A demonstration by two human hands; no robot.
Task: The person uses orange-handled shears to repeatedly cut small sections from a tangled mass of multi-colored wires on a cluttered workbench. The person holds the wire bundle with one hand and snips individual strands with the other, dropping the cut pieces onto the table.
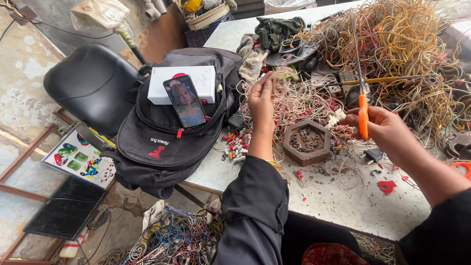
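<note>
Nearest, on the table, a hexagonal wooden tray was seen with a few small pieces in it, and beside it a small heap of cut red-and-white wire ends, judged the finished share. Orange-handled scissors were gripped in the closed right hand; thin pale wires were pinched in the closed left hand. Farther off, a large tangle of yellow wires was left, apparently unprocessed.

Phone on backpack (left of wires)
</note>
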